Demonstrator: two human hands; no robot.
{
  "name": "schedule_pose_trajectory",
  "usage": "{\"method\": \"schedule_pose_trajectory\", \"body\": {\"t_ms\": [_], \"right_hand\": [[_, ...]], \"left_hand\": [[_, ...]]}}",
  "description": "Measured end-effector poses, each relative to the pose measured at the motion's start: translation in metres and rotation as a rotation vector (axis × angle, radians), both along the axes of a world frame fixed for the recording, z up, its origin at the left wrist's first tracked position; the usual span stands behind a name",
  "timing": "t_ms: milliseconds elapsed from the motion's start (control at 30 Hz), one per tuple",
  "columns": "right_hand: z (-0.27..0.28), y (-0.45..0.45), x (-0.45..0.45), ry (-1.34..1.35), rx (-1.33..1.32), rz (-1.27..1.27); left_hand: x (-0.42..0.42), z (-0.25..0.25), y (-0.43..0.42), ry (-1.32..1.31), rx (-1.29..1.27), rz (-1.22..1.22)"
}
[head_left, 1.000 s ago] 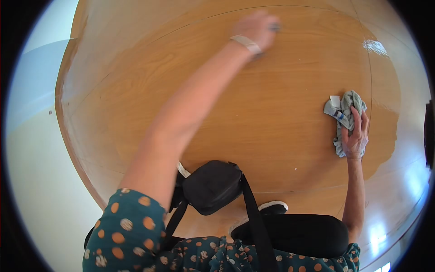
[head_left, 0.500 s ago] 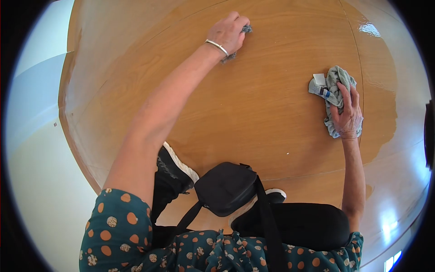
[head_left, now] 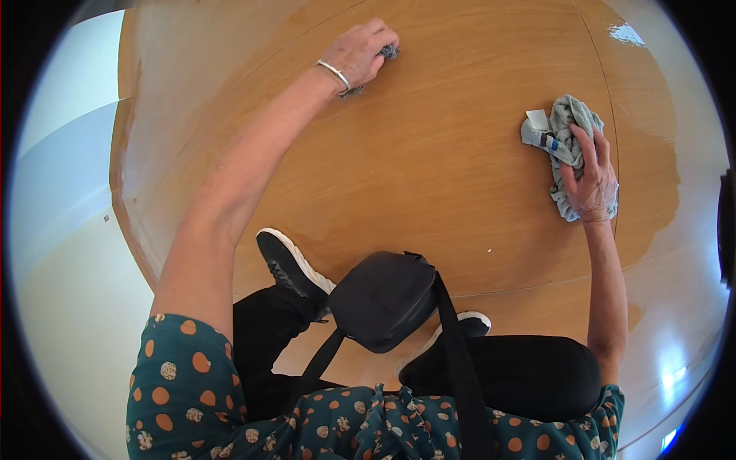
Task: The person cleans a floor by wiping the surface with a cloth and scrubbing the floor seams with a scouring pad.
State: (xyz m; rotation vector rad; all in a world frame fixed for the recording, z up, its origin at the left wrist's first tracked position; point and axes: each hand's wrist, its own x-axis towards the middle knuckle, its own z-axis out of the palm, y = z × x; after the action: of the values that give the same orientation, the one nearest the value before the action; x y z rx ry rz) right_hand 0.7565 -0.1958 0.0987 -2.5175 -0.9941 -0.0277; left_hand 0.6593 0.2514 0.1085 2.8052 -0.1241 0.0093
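head camera: your left hand (head_left: 359, 55) is far out in front of you, near the top of the view. its fingers are curled around a dark grey scrubbing pad (head_left: 389, 52). the pad is down at the brown wood floor (head_left: 445, 169), and bits of it poke out by your fingers and under your wrist. you wear a shiny bangle (head_left: 334, 71) on that wrist.

your right hand (head_left: 589, 184) is over on the right side, well apart from the other one. it lies on a bunched-up grey-green cloth (head_left: 571, 115), with the fingers spread and a bit bent. i cannot tell if they squeeze the cloth or just rest on it. the cloth is on the floor too, near a thin dark line. a white tag (head_left: 537, 120) sticks out on its left side.

your black bag (head_left: 383, 299) hangs down in front of you, between your two black shoes (head_left: 287, 264) with white soles. a tiny white speck (head_left: 490, 250) is on the floor between the bag and the cloth.
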Motion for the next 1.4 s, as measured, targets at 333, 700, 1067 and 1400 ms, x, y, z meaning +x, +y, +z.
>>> {"method": "schedule_pose_trajectory", "body": {"t_ms": [333, 700, 1067, 1400], "right_hand": [[0.0, -0.007, 0.0, 0.006, 0.058, -0.001], [-0.002, -0.004, -0.001, -0.037, 0.057, 0.016], [-0.003, -0.004, -0.002, -0.013, -0.002, -0.021], [-0.01, -0.011, -0.001, 0.015, 0.03, 0.007]], "left_hand": [[-0.249, 0.02, 0.041, 0.351, -0.022, 0.307], [-0.119, 0.005, -0.04, 0.168, -0.028, 0.446], [-0.126, 0.001, -0.037, 0.102, -0.071, 0.509], [-0.213, 0.002, -0.106, 0.067, 0.058, 0.082]]}}
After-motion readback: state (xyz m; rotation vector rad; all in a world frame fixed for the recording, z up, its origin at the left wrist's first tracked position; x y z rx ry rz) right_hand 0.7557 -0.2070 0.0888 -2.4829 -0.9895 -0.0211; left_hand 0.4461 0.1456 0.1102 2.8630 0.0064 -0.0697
